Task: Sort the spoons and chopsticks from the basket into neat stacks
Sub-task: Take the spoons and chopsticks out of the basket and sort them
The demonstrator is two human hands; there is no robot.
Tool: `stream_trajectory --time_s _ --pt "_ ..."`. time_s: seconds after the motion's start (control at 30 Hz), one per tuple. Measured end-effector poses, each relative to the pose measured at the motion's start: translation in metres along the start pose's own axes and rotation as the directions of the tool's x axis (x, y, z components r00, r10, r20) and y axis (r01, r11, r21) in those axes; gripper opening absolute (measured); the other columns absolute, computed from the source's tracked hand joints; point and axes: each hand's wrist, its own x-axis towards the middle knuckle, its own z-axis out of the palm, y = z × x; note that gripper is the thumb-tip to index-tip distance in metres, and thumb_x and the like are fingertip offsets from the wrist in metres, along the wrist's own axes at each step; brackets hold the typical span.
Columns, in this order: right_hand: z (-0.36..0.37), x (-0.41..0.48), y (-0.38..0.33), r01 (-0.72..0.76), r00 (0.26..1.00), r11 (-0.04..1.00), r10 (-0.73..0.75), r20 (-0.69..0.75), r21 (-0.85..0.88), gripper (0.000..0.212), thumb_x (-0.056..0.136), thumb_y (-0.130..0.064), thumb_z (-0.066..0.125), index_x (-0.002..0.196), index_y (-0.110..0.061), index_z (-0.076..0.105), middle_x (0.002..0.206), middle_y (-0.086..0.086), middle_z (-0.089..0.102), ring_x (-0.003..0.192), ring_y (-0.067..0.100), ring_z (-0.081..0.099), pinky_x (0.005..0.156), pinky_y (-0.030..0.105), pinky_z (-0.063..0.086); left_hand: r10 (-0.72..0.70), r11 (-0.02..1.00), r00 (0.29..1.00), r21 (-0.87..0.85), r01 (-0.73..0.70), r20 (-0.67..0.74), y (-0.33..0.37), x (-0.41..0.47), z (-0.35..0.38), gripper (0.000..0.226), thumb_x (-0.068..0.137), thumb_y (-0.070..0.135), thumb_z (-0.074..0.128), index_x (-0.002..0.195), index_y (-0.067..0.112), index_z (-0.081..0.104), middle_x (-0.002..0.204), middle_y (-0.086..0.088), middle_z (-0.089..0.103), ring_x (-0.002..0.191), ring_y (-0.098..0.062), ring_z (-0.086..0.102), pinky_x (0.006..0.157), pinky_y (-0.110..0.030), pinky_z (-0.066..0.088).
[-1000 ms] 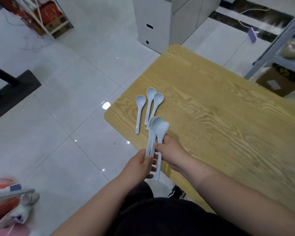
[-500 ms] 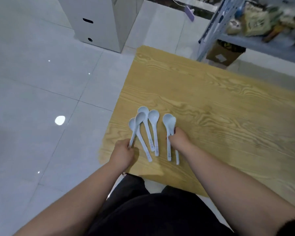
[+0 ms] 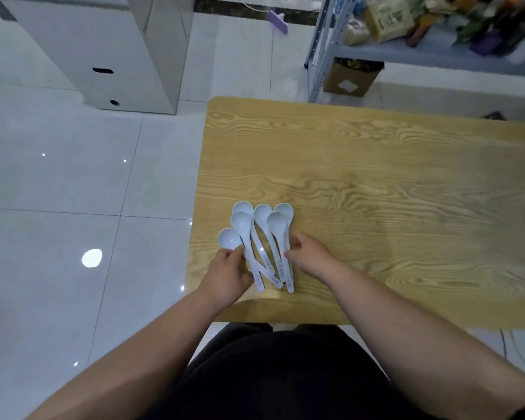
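The left hand's [image 3: 225, 275] fingers [image 3: 237, 253] pinched the handle under the leftmost bowl. The right hand's [image 3: 311, 259] fingers [image 3: 294, 241] curled narrowly against the rightmost handles. Both hands seemed to be squeezing the fan inward from each side, probably to close it into one tidy stack. The spoons [image 3: 262, 214] lay on the near left corner of the tabletop [image 3: 376, 192], with bowls pointing away, handles crossing and some overlapping. I counted six bowls, so six spoons. No chopsticks and no basket were in view.
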Motion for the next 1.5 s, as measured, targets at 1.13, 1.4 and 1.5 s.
stream_trajectory --time_s 1.13,1.4,1.5 --pt "-0.177 -0.345 0.455 0.248 0.878 0.852 0.005 -0.479 0.462 0.01 0.092 -0.035 0.064 0.099 -0.043 0.066 0.103 -0.031 0.065 0.099 -0.009 0.062 0.079 0.009 0.046 0.599 0.78 0.69 -0.102 -0.617 0.407 0.432 -0.123 0.274 0.029 0.092 0.018 0.064 0.11 0.041 0.064 0.105 0.025 0.067 0.103 -0.001 0.065 0.08 -0.009 0.046" --pt "-0.274 -0.336 0.516 0.229 0.834 0.863 0.064 -0.548 0.45 0.012 0.092 -0.036 0.062 0.103 -0.04 0.066 0.103 -0.031 0.065 0.1 -0.008 0.062 0.083 0.016 0.05 0.602 0.747 0.6 -0.105 -0.657 0.528 0.524 -0.07 0.328 0.026 0.091 0.022 0.063 0.109 0.041 0.064 0.105 0.025 0.066 0.104 0.0 0.063 0.084 -0.012 0.048" --pt "-0.301 -0.332 0.541 0.214 0.823 0.863 0.093 -0.56 0.458 0.011 0.093 -0.036 0.063 0.103 -0.04 0.066 0.103 -0.031 0.064 0.1 -0.009 0.061 0.083 0.015 0.05 0.613 0.717 0.555 -0.1 -0.69 0.562 0.571 -0.047 0.349 0.029 0.091 0.019 0.063 0.106 0.043 0.063 0.103 0.024 0.066 0.103 -0.001 0.064 0.083 -0.014 0.048"
